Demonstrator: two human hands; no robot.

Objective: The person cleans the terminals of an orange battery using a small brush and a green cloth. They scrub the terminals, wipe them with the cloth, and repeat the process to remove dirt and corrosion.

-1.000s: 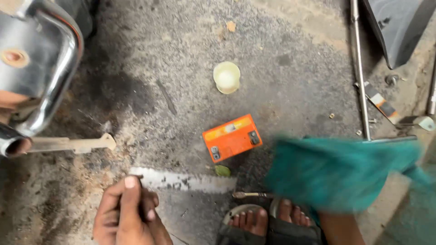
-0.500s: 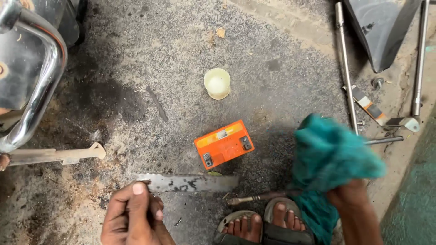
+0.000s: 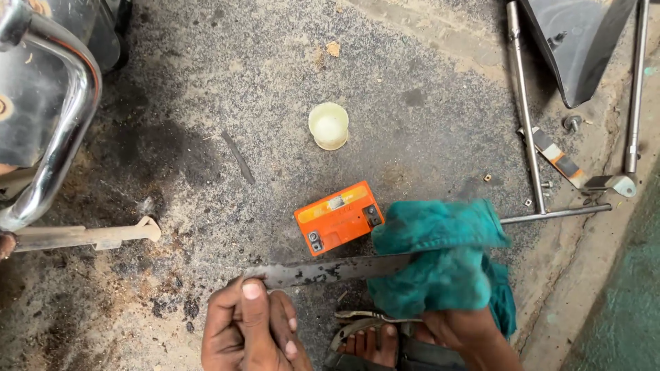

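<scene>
Gripping one end of the blade (image 3: 330, 270) over the ground, the left hand (image 3: 249, 331) steadied it while the right hand (image 3: 462, 333) clutched the rag (image 3: 440, 264) around it. Wiping looked underway; next called for sliding the rag along. 0.5 s before, the rag hung clear. Beyond sat a battery (image 3: 339, 218) and cup (image 3: 328, 126).

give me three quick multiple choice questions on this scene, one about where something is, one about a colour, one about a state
1. Where does the small orange box-shaped battery lie?
A. on the ground just beyond the flat metal bar
B. on the foot in a sandal
C. inside the pale round plastic cup

2. What colour is the crumpled cloth?
A. red
B. teal green
C. white

3. What does the left hand do?
A. hangs free
B. grips the bar's end
C. holds the cup

Answers: 1 A, the battery sits past the bar; 2 B, the cloth in the right hand is teal; 3 B, fingers pinch the bar's end.
</scene>
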